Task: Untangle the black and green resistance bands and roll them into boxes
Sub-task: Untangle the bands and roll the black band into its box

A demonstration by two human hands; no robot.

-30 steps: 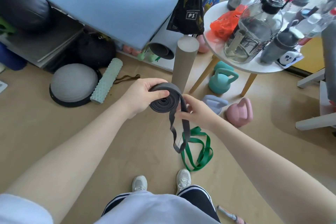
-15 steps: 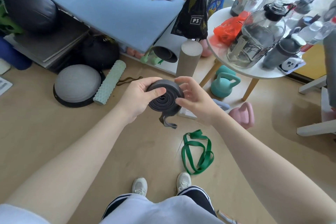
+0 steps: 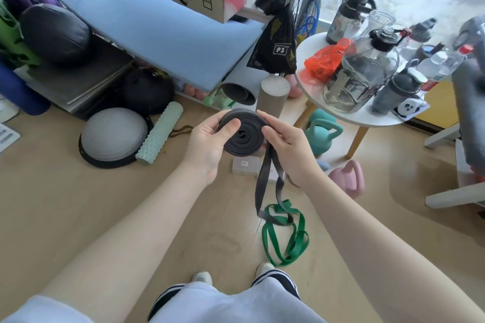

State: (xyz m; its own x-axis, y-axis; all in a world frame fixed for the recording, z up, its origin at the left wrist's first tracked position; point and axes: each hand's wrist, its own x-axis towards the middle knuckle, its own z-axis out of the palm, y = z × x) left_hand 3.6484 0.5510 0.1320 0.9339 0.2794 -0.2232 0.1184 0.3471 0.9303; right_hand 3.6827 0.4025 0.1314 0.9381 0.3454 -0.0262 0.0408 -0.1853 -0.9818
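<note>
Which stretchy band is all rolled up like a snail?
The black resistance band. The left hand and right hand hold it wound in a coil with a tail hanging down, while the green resistance band lies in loose loops on the floor.

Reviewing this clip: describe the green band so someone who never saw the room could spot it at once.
Start at the round white table on the right, then drop to the wooden floor just ahead of the person's shoes. The green band lies there in loose flat loops, under the hanging tail of the black band. It is the only bright green strap on the floor, and neither hand touches it.
</note>
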